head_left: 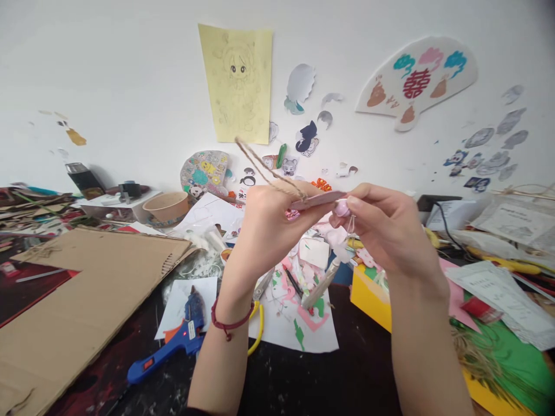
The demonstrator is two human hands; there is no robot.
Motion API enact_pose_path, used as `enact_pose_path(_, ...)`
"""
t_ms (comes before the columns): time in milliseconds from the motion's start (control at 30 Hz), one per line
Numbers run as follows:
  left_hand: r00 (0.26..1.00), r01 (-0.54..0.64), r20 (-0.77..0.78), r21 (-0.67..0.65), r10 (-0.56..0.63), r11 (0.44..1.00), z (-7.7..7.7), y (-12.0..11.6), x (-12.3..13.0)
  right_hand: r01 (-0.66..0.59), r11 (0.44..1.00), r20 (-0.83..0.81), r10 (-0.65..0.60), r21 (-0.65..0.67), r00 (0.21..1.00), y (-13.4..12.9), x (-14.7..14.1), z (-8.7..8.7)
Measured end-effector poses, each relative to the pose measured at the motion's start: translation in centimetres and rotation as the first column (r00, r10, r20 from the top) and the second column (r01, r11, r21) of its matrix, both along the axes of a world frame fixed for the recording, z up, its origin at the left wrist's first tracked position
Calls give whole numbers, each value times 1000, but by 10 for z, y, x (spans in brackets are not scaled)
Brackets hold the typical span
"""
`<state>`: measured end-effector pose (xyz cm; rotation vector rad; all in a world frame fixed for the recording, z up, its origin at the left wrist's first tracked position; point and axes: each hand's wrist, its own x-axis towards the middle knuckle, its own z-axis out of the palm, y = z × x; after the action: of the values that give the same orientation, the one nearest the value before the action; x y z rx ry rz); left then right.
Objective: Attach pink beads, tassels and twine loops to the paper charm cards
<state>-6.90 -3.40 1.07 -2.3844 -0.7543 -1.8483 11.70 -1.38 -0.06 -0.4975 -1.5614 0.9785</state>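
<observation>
Both hands are raised above the desk (303, 381), meeting in the middle of the view. The left hand (271, 228) has its fingers pressed together around 1 end of a flat pink strip (318, 200), which lies roughly level between the 2 hands. A length of twine (260, 167) comes out from under the left thumb and rises up and to the left, its free end standing in front of the wall. A red cord bracelet (229, 322) sits on the left wrist.

The right hand (385, 231) pinches the other end of the strip between thumb and forefinger. Just under that end, touching the fingertips, is a small round pink bead (342, 208); a thin thread or wire seems to hang below it, too fine to tell more.

On the desk below the left forearm lies a blue glue gun (173, 344) on white paper, with a small red light showing. To its left is a large sheet of cardboard (82, 289). Under the hands are pink and green paper scraps (303, 312) on a white sheet, scissors with yellow handles (259, 323) and a wooden clothespin (323, 283). A yellow box (368, 300) stands below the right hand, green paper (515, 358) further right. A paper bowl (167, 206) sits at the back left. A yellow drawing (238, 81) of a cartoon figure hangs on the wall, stickers around it.
</observation>
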Motion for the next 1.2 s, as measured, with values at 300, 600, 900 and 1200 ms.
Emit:
enact_pose_path(300,999,-34,-7,100,35,994,-2,3,4,21,1000,-44,-22,-9,999,1,-3,-1)
enact_pose_path(600,998,18,53,9,-19,1000,1,-6,5,36,996,-33,-33,87,999,-4,-1,-1)
enact_pose_path(900,998,-52,-25,240,60,969,3,-12,4,30,988,27,-35,148,999,-11,3,-1)
enact_pose_path(1200,993,-83,-57,269,102,960,3,-14,5,31,984,21,-35,174,999,-12,4,-2)
